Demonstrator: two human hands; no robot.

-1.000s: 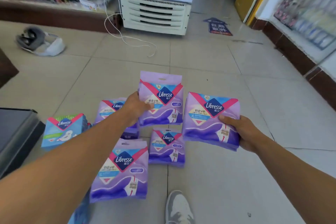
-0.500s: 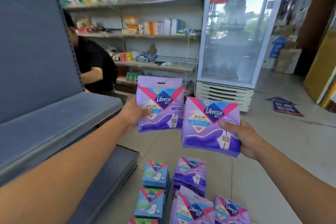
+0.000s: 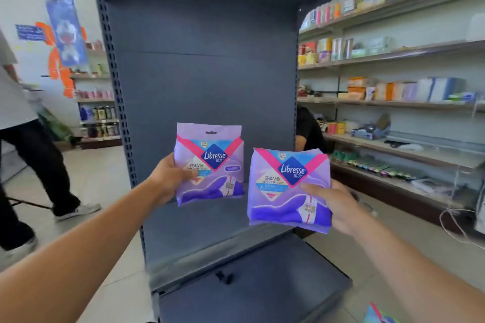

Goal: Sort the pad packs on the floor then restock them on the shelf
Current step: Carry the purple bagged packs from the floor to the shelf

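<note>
I hold two purple Libresse pad packs upright in front of a dark grey shelf unit (image 3: 199, 81). My left hand (image 3: 168, 178) grips the left edge of the smaller pack (image 3: 212, 165), thumb on its front. My right hand (image 3: 333, 202) grips the right edge of the larger pack (image 3: 283, 189), which looks like a stack of packs. Both packs hover above the unit's middle shelf board (image 3: 199, 228). A lower board (image 3: 249, 286) juts out beneath. The corner of one blue pack (image 3: 378, 316) shows on the floor at bottom right; the other floor packs are out of view.
A person in black trousers (image 3: 34, 165) walks on the tiled floor to the left. Another person in black (image 3: 309, 128) sits behind the unit's right side. Stocked wall shelves (image 3: 393, 102) run along the right, with a white cable (image 3: 456, 225) near the floor.
My view has swung up and left from the floor packs to face the grey shelf unit. Both hands keep their packs, carried up in front of the middle shelf.
</note>
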